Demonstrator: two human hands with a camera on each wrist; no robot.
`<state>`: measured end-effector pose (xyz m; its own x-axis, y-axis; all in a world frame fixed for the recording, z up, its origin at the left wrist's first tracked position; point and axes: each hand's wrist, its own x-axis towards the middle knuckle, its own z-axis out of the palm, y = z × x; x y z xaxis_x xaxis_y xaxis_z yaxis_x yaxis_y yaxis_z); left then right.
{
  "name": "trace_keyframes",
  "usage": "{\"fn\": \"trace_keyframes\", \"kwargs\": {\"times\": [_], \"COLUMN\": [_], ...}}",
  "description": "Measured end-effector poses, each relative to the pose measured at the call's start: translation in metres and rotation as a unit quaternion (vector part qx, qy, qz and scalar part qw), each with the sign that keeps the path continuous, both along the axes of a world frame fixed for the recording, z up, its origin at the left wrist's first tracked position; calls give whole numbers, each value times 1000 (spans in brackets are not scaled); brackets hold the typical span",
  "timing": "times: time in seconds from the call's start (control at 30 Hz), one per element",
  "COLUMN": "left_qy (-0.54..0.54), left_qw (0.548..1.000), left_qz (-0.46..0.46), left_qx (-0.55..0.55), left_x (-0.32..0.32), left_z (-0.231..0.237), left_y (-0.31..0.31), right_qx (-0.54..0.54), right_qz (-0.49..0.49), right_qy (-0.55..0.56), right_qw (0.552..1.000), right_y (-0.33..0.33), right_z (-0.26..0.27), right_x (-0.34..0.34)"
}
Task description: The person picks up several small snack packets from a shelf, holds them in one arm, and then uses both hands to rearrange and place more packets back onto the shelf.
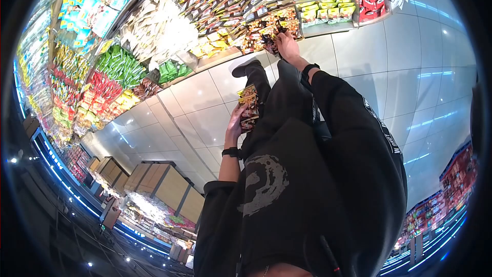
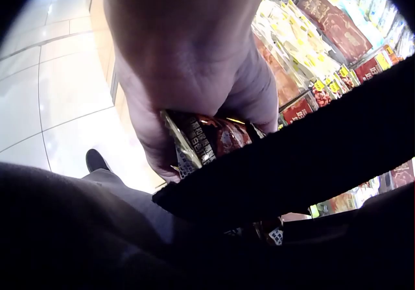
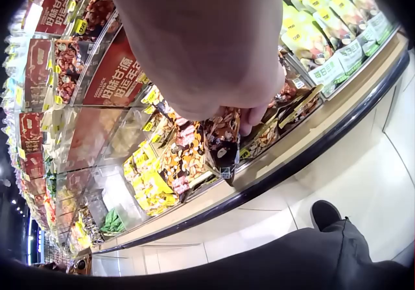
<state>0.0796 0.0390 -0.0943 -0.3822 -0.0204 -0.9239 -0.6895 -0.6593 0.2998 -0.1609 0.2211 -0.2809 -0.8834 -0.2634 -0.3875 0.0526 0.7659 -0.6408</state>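
Note:
In the head view, the left hand [image 1: 234,122] grips a few stacked snack packets [image 1: 248,103] beside the person's leg. The left wrist view shows that hand [image 2: 194,89] with fingers and thumb around the dark packets [image 2: 224,134], partly hidden by a black strap. At the shelf's front edge, the right hand [image 1: 288,47] holds a dark snack packet [image 1: 270,42]. In the right wrist view, the right hand [image 3: 220,89] has its fingers at that dark packet [image 3: 222,141], among similar packets in the bin; the thumb is hidden.
Yellow packets [image 3: 154,185] lie left of the right hand, and green-and-white packets [image 3: 327,37] fill a neighbouring bin. A dark rail [image 3: 259,189] runs along the display's front. Tiled floor [image 1: 359,54] and a shoe [image 1: 246,67] are below. Boxes [image 1: 164,184] stand at lower left.

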Motion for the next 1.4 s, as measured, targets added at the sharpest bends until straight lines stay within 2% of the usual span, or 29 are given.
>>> {"fn": "trace_keyframes", "kwargs": {"times": [0.1, 0.23, 0.33, 0.43, 0.5, 0.57, 0.63, 0.7, 0.73, 0.77, 0.83, 0.9, 1.0, 1.1, 1.13, 1.27, 1.33, 1.4], "left_qy": [8, 3, -2, 19, 20, 14, 17, 12, 8, 7, -18, -3, 4, 2, 5, 6, 4, 17], "left_qw": [1000, 999, 1000, 998, 999, 999, 1000, 1000, 1000, 1000, 999, 1000, 1000, 1000, 1000, 999, 999, 999], "left_qz": [8, 7, 4, -3, 0, 6, -3, -6, -6, -6, 5, 2, 1, 4, 10, 20, 20, 29], "left_qx": [3, 32, 19, 60, 48, 35, 26, 25, 27, 26, 50, 22, -9, -3, -2, 29, 30, 38], "left_x": [3, 7, 9, 10, 10, 11, 8, 5, 5, 4, 9, 8, 11, 8, 6, 11, 10, 11], "left_z": [-2, 0, 0, -4, -5, 6, 9, 12, 12, 11, 8, -4, -6, -1, 0, 10, 11, 9], "left_y": [0, -6, -6, -12, -9, -3, -1, -1, 0, 0, -3, -7, -6, -4, -3, -6, -9, -11], "right_qx": [-57, -77, -114, -104, -120, -208, -212, -32, -86, -99, -221, -320, -378, -401, -406, -397, -384, -347], "right_qz": [16, 26, -51, -63, -68, -108, -111, -90, -106, -83, -88, -97, -64, -53, -39, -38, -13, -35], "right_qy": [45, 79, 36, -14, -45, -131, -120, -54, -65, 10, -171, -281, -323, -302, -327, -306, -289, -285], "right_qw": [997, 994, 992, 992, 989, 963, 964, 994, 988, 992, 956, 899, 865, 863, 853, 864, 877, 893], "right_y": [6, 13, 24, 40, 46, 48, 32, 3, -9, -19, -35, -51, -66, -66, -64, -58, -57, -65], "right_z": [1, 10, 23, 22, 15, -3, 11, 34, 31, 28, 41, 44, 40, 41, 41, 37, 1, -14], "right_x": [4, 0, -12, -26, -32, -26, -25, -23, -17, -10, -8, -11, -9, -6, -8, 4, 9, 10]}}
